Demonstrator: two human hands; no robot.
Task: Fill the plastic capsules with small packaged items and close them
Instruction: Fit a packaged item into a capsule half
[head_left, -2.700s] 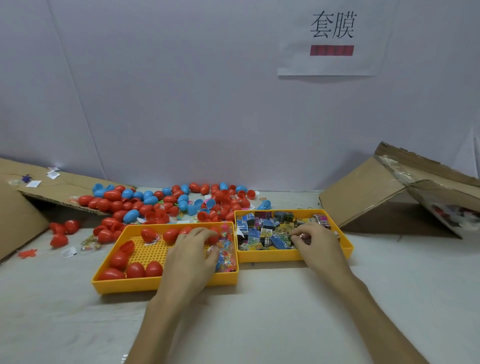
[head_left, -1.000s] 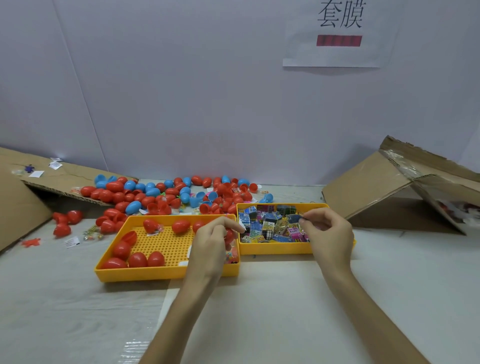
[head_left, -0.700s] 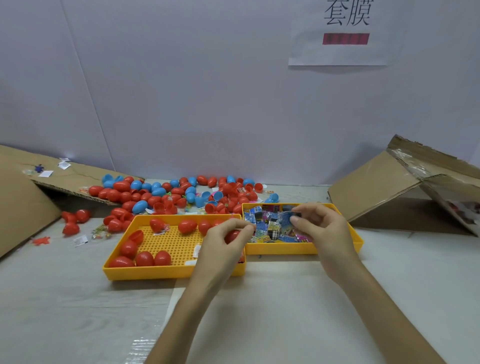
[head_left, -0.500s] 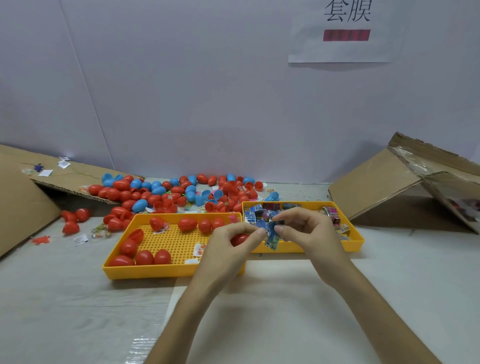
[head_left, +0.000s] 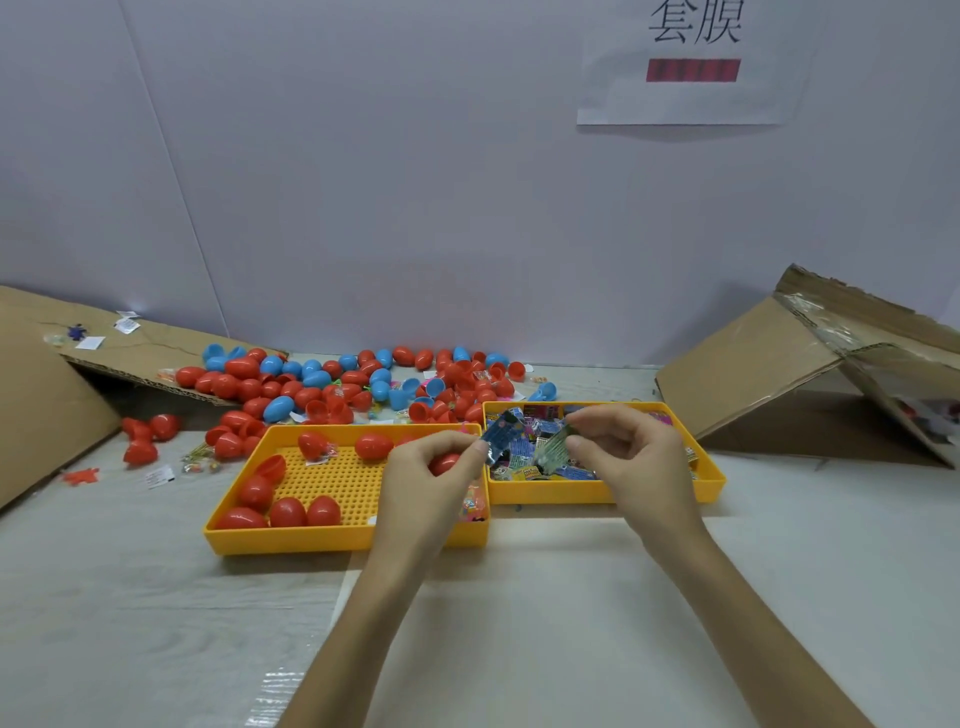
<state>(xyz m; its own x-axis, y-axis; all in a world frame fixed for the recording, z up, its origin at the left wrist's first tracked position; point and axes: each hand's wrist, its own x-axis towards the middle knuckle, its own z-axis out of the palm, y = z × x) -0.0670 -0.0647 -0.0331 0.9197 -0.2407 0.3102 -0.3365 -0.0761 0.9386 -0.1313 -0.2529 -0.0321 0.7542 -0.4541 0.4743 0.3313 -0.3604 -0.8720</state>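
Left hand (head_left: 426, 475): you are cupping red capsule (head_left: 444, 463), fingertips pinching blue packet (head_left: 500, 441). Right hand (head_left: 636, 460): you are pinching green packet (head_left: 554, 450). Both packets hanging between hands, just right of capsule. Capsule's opening: cannot tell.

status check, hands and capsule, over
Left hand grips red capsule, fingertips pinching blue packet. Right hand pinches greenish packet above packet tray. Both packets outside capsule. Nothing blocking between hands.
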